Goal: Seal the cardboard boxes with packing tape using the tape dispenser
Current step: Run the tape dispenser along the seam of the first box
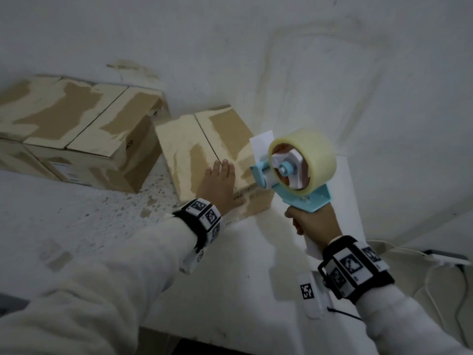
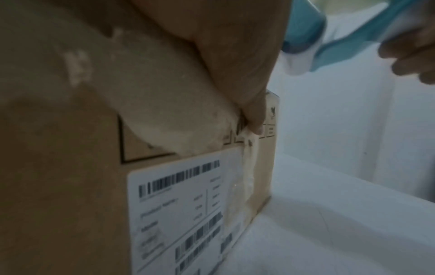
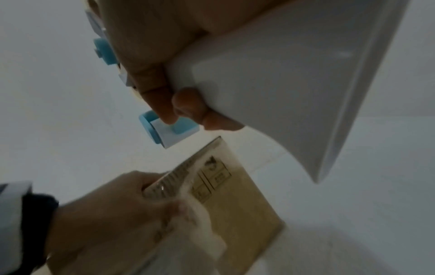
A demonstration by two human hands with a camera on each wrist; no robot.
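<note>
Two hands engaged: left hand flat on small box, thumb over near edge; right hand grips tape dispenser handle, clear of box. Risk: tape missing seam, box sliding on worktop.

The small box was matt brown cardboard, its skin torn to paler rough patches, with a smooth white paper label. The tape dispenser was smooth blue and white plastic carrying a glossy, translucent yellowish tape roll. The sleeves were soft cream cloth.

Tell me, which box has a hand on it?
The small box on the right, beside the tape dispenser. The left hand rests flat on its top. The bigger boxes to the left have no hand on them.
</note>
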